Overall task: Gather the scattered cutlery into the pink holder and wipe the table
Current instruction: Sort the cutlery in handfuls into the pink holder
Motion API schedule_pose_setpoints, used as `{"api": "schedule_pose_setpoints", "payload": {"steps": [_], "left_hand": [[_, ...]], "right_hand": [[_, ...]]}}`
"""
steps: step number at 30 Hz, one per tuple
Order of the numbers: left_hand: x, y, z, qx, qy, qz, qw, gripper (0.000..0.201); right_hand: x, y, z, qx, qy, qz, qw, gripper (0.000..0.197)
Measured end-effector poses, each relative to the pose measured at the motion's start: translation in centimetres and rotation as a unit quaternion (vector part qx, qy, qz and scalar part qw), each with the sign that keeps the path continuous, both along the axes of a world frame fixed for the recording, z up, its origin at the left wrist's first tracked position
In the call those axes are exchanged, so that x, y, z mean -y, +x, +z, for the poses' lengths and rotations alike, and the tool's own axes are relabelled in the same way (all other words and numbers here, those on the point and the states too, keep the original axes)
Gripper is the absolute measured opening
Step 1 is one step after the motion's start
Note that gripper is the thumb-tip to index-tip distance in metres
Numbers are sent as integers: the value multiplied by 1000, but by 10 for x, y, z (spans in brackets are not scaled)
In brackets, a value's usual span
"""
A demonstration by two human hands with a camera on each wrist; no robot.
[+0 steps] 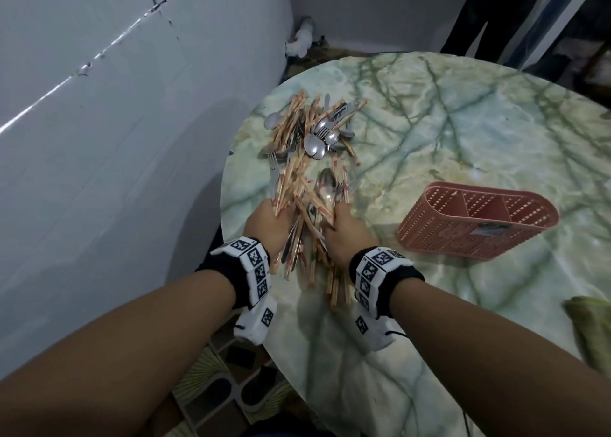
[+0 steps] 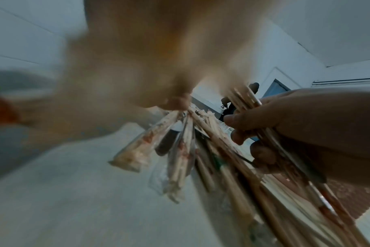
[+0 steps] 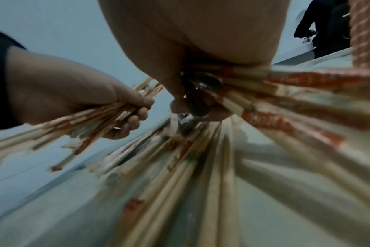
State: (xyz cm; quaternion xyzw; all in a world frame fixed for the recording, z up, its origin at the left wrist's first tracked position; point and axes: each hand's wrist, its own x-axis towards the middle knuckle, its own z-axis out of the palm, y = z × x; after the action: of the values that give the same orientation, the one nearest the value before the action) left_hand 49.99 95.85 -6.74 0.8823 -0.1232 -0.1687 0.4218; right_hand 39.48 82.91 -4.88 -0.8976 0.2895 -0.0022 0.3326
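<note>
Both hands (image 1: 299, 228) grip chopsticks (image 1: 291, 185); fingers hidden, wrist views blurred

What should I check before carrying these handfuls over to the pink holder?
1. Left hand grips a bundle of chopsticks: ok.
2. Right hand grips chopsticks and a spoon: ok.
3. Pink holder upright to receive cutlery: not ok, it lies on its side.
4. Holder compartments empty: ok.
5. All cutlery gathered: not ok, a pile of spoons and chopsticks remains on the table.
6. Wiping cloth at hand: ok, at the table's right edge.
</note>
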Motion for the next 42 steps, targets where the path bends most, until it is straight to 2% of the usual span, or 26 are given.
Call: {"api": "schedule_pose_setpoints", "payload": {"steps": [4,8,12,15,19,23,27,31,35,38,42], "left_hand": [[15,1,-1,-5,27,2,1000,22],[23,0,-3,-30,41,-12,999,30],[28,2,-4,-38,56,-14,998,28],[29,2,-2,-47,24,-29,998,29],[22,2,6,-77,-39,5,996,38],[0,8,9,-58,-72,-11,996,30],[-21,15,5,0,-9,-37,999,23],[-28,13,-5,-7,45,-68,997,23],[-18,7,-6,-23,58,-82,995,22],[-12,8,-6,-39,48,-94,994,21],[-14,10,-3,-73,16,-87,993,26]], "right_hand": [[-3,1,-9,-28,-33,8,999,17],[-1,5,-16,-85,-32,24,996,21],[4,4,-21,-85,-17,21,996,20],[7,2,-23,-84,-22,11,996,19],[9,0,-19,-61,-38,1,997,24],[5,4,-13,-50,-51,11,997,36],[-1,8,-12,-76,-52,48,995,32],[-1,9,-8,-100,-47,53,992,31],[0,5,-4,-105,-34,40,993,34],[0,0,-4,-113,-58,34,991,39],[2,-5,-3,-94,-69,46,992,31]]}}
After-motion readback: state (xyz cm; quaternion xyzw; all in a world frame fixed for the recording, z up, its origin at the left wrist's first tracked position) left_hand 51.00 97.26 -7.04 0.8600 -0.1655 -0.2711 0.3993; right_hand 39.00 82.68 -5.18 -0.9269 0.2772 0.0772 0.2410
